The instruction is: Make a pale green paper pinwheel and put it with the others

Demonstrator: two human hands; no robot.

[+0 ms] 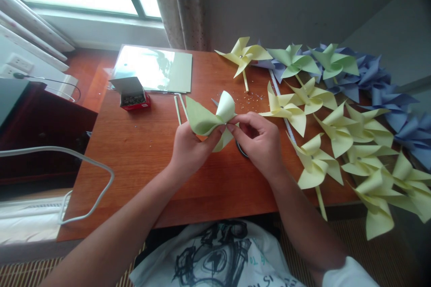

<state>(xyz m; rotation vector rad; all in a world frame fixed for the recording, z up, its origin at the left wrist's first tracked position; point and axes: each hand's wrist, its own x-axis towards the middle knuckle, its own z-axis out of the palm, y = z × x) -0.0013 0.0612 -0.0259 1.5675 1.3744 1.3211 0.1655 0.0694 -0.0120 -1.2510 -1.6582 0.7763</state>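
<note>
two hands meet at the middle of a half-folded paper pinwheel (210,119) above the wooden table (141,152). starting farthest left of the grip, a small open box of pins (133,96) sits well apart from the hands, with a stack of flat paper sheets (156,69) just behind it. nearer, two thin sticks (178,107) lie just left of the pinwheel and partly under it.

the left hand (188,150) is closed on the pinwheel from below, thumb pressed up at its centre where the folded tips gather. the right hand (259,141) is pinched shut at that same centre from the other side, fingertips touching the paper; whether it also holds a pin cannot be told. so the pinwheel sits right in the grip, between the two thumbs, its blades fanning up and to the left of them.

judging by how things lie, this one looks folded but has no stick on it yet. right of the grip, a crowd of finished yellow pinwheels (336,134) lies spread on the table, many on sticks, and past them, farthest from the hands, finished blue pinwheels (380,85), so much of the work seems done.
</note>
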